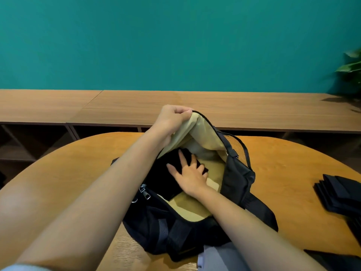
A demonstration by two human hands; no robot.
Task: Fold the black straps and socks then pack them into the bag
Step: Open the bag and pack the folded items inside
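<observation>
A black bag [238, 178] with a tan lining lies unzipped in the middle of the round wooden table. My left hand [172, 119] grips the bag's upper flap and holds it lifted at the far side. Inside the opening lies a black folded item [166, 178], strap or sock I cannot tell. My right hand [190, 174] presses flat on it with fingers spread. A stack of folded black straps [340, 191] lies at the table's right edge, apart from both hands.
The wooden table [78, 173] carries the bag near its front edge. A long low wooden bench [254, 108] runs behind it along a teal wall. A green plant [351, 65] stands at the far right. A dark item [336, 260] lies at the bottom right corner.
</observation>
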